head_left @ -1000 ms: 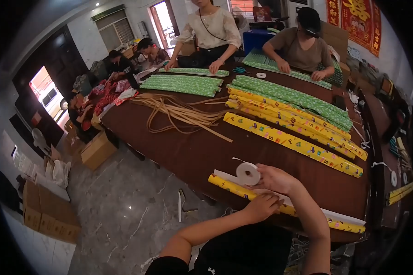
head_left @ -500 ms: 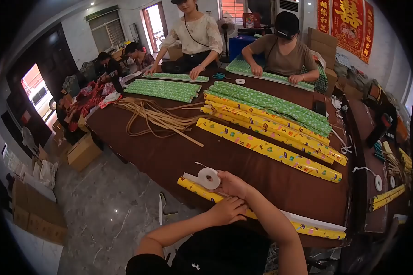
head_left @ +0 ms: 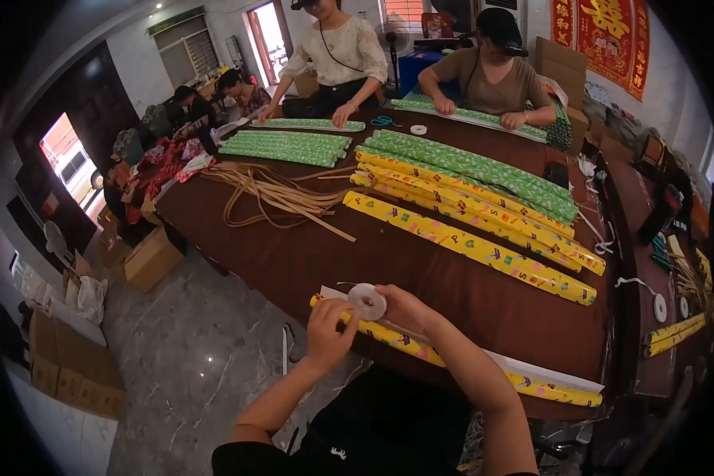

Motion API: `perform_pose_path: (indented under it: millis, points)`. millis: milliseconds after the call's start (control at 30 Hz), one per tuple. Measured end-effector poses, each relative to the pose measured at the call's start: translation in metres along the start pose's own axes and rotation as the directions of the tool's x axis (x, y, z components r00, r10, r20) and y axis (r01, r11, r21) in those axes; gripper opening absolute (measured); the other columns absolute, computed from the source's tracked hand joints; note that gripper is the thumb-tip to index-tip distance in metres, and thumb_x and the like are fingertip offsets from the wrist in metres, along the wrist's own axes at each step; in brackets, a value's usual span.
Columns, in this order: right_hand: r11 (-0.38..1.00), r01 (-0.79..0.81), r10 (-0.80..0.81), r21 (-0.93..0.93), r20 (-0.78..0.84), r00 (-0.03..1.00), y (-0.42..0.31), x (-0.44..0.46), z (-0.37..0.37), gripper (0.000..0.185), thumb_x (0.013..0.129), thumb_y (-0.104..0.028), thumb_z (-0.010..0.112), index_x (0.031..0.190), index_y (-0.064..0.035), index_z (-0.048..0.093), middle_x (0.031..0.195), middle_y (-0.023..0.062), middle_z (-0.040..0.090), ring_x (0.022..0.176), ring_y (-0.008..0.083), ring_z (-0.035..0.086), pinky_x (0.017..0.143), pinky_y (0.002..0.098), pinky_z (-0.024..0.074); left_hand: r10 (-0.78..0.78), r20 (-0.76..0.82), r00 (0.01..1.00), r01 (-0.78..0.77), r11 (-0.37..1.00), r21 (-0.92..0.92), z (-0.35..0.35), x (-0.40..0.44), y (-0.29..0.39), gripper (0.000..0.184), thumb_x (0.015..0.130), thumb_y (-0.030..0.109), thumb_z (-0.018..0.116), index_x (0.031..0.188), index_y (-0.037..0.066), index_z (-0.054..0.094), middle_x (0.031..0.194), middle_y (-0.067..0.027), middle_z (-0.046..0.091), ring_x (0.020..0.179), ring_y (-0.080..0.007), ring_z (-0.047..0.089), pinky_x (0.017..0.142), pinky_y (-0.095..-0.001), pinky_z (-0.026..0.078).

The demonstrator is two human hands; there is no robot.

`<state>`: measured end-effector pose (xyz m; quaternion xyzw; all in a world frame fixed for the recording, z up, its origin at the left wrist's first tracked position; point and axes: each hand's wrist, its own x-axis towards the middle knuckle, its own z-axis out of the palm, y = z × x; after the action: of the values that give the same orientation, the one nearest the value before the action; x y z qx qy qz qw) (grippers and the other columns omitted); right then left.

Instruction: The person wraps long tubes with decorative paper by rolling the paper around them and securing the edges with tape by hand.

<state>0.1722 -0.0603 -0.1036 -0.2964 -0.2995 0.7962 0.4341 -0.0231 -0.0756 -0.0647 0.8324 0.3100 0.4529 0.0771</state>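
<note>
A yellow patterned roll (head_left: pixel 404 342) with a white inner edge lies along the near edge of the brown table (head_left: pixel 293 270). My right hand (head_left: pixel 404 308) is closed on a white tape roll (head_left: pixel 367 302), holding it upright above the left part of the yellow roll. A short loose tape end sticks out to the left of the tape roll. My left hand (head_left: pixel 331 327) is at the left end of the yellow roll, fingers bent over it beside the tape; what its fingertips pinch is too small to tell.
Beyond lie a single yellow roll (head_left: pixel 468 247), stacked yellow rolls (head_left: pixel 484 208), green rolls (head_left: pixel 468 163) and brown strips (head_left: pixel 278 194). Two people (head_left: pixel 337 55) (head_left: pixel 492 75) handle green rolls across the table. Teal scissors (head_left: pixel 382 121) lie near them.
My left hand has moved left along the yellow roll, from beside my right hand to the roll's left end. My right hand still holds the tape roll. The camera view has shifted.
</note>
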Motion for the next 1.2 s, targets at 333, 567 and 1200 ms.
perform_pose_path:
  millis: [333,567,1200]
  points:
    - [0.930,0.163,-0.154,-0.330,0.054,0.987,-0.001,-0.005,0.004,0.014,0.095,-0.021,0.059,0.095,-0.0065,0.060,0.103,0.0008,0.059,0.093,0.0080,0.052,0.086,0.0244,0.0411,-0.645,0.372,0.668,0.713,0.410,-0.570,-0.003,-0.001,-0.048,0.023,0.100,0.017,0.056,0.111,-0.001,0.064,0.093,-0.0033,0.067,0.085,-0.0096,0.061,0.080,-0.0241,0.049]
    - [0.813,0.203,-0.184,-0.545,0.091,0.979,-0.006,-0.012,0.017,0.017,0.090,-0.019,0.068,0.084,-0.0041,0.063,0.120,0.0069,0.056,0.107,0.0143,0.051,0.096,0.0281,0.0378,-0.734,0.331,0.593,0.712,0.286,-0.642,-0.012,0.001,-0.039,0.014,0.095,0.011,0.062,0.102,0.000,0.064,0.086,-0.0042,0.066,0.079,-0.0108,0.062,0.074,-0.0251,0.049]
    - [0.654,0.070,-0.272,-0.754,-0.148,0.951,-0.001,-0.012,0.025,0.021,0.083,-0.024,0.077,0.087,-0.0041,0.072,0.095,0.0022,0.058,0.079,0.0089,0.051,0.074,0.0235,0.0423,-0.776,0.231,0.586,0.630,0.258,-0.733,-0.021,-0.003,-0.049,0.009,0.088,0.000,0.067,0.092,0.004,0.060,0.085,0.0003,0.063,0.078,-0.0061,0.057,0.073,-0.0212,0.046]
